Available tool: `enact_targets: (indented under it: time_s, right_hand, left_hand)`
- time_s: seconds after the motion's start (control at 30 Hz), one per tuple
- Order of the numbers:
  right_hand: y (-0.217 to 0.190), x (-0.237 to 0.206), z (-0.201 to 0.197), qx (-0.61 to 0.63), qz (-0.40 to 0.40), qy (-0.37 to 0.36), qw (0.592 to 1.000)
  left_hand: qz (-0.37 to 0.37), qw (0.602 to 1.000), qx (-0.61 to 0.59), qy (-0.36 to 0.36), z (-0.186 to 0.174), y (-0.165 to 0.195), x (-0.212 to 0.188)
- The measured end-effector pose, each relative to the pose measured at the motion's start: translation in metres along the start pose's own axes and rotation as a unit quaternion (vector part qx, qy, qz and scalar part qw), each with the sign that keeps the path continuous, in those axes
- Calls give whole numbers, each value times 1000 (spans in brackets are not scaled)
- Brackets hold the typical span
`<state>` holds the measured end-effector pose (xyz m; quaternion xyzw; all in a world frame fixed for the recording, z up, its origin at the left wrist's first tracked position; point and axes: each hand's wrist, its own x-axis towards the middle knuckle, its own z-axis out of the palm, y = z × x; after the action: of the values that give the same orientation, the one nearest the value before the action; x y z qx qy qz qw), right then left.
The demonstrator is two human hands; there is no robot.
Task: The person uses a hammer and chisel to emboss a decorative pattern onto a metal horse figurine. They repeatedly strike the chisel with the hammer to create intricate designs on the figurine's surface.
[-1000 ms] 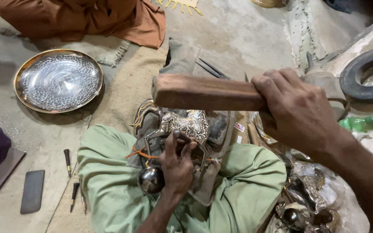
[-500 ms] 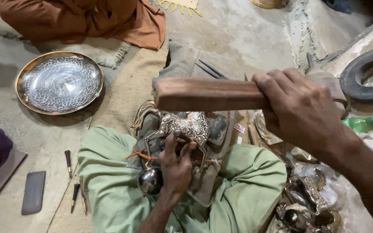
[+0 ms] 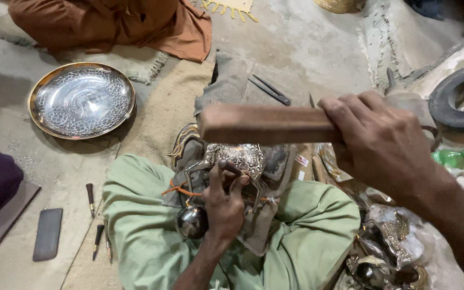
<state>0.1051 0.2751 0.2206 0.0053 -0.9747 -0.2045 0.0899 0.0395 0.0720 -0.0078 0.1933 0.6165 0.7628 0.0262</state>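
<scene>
Both hands are busy and well apart. Right hand (image 3: 382, 145) is clamped around one end of a brown rectangular wooden block (image 3: 264, 124), held level above the lap at about two o'clock from centre, knuckles up and the forearm running off toward four o'clock. Left hand (image 3: 224, 204) sits below at six o'clock, fingers curled and pinching something small against an ornate silver-coloured embossed metal piece (image 3: 240, 158); what the fingertips hold is too small to tell.

That metal piece lies on a grey cloth across the person's pale green trousered knees (image 3: 135, 215), its surface densely patterned, with curved brassy legs and a dark polished ball (image 3: 191, 221) at its near end.

A round hammered silver tray with a golden rim (image 3: 81, 100) rests on the floor at ten o'clock.

Compared with a second ago, the block has risen slightly and stays level; the left hand has barely shifted.
</scene>
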Motion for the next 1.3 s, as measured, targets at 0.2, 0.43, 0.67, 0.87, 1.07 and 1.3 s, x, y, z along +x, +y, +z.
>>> enact_targets:
  time_s: [0.2,0.43,0.67,0.87,1.07,1.3]
  right_hand:
    - [0,1,0,-52,-65,86,993]
    - [-3,1,-2,-141,-65,55,986]
    - [3,0,11,-118,-53,48,990]
    - [10,-3,18,-105,-18,-9,994]
    - [14,-10,22,-48,2,7,999]
    - [15,-14,22,18,30,36,999]
  left_hand:
    - [26,999,-24,-8,-2,-2,-1]
    - [11,999,26,-29,-3,8,5]
    - [3,998,28,-52,-4,21,11]
    - [40,994,76,-62,-4,26,14]
    - [58,992,96,-63,-2,24,14]
    - [16,998,44,-49,-2,22,12]
